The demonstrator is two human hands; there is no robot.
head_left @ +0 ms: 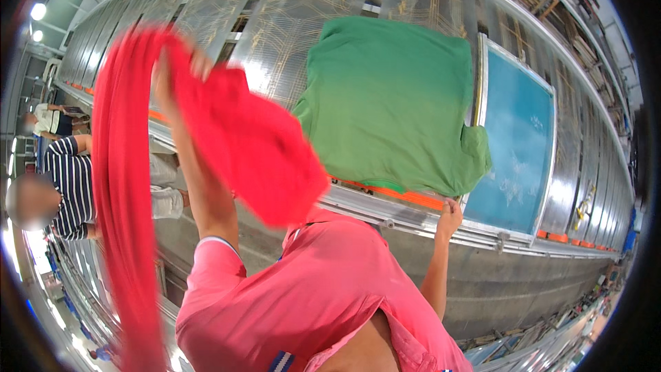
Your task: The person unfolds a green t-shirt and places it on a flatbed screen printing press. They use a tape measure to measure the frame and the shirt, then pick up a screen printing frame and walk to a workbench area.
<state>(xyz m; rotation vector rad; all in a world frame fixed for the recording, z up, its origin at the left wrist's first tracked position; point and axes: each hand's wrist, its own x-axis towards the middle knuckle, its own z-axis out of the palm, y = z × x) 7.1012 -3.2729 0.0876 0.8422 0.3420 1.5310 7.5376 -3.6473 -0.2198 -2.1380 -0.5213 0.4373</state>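
Raised on the left, my left hand (165,83) is closed round a red cloth (255,148), blurred by motion. One part of the cloth hangs in a long strip at the far left; another flares toward the middle. A green T-shirt (392,96) lies spread on the long metal-topped table (275,34), its collar toward me. At the shirt's near right corner, by the table edge, my right hand (449,219) has its fingers pinched on the fabric.
A framed blue printing screen (518,138) lies on the table, right of the shirt. A metal rail with orange strips (420,198) runs along the near edge. At left, beyond the red cloth, stands a person in a striped shirt (69,165); another person (51,120) is farther off.
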